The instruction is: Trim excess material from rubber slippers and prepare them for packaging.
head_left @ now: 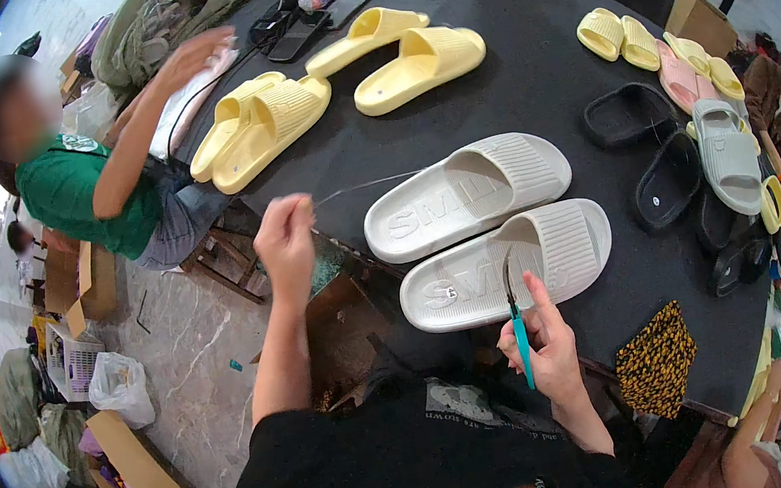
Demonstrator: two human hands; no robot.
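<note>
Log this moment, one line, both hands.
LEFT HAND: pinching thin thread | RIGHT HAND: holding teal-handled scissors, blades over nearer grey slide | SURFACE: black table, yellow slides beyond

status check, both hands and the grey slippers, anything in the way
Left hand pinching thin thread, right hand holding teal scissors. Grey slippers side by side. Scissors partly cover nearer slipper.

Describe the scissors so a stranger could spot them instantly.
Start at the big dark table and find the two large grey slippers at its near edge. Beside the nearer one, the person's right hand holds the scissors, pointing over it. Mostly bright teal, they stand out from the grey slippers.
</note>
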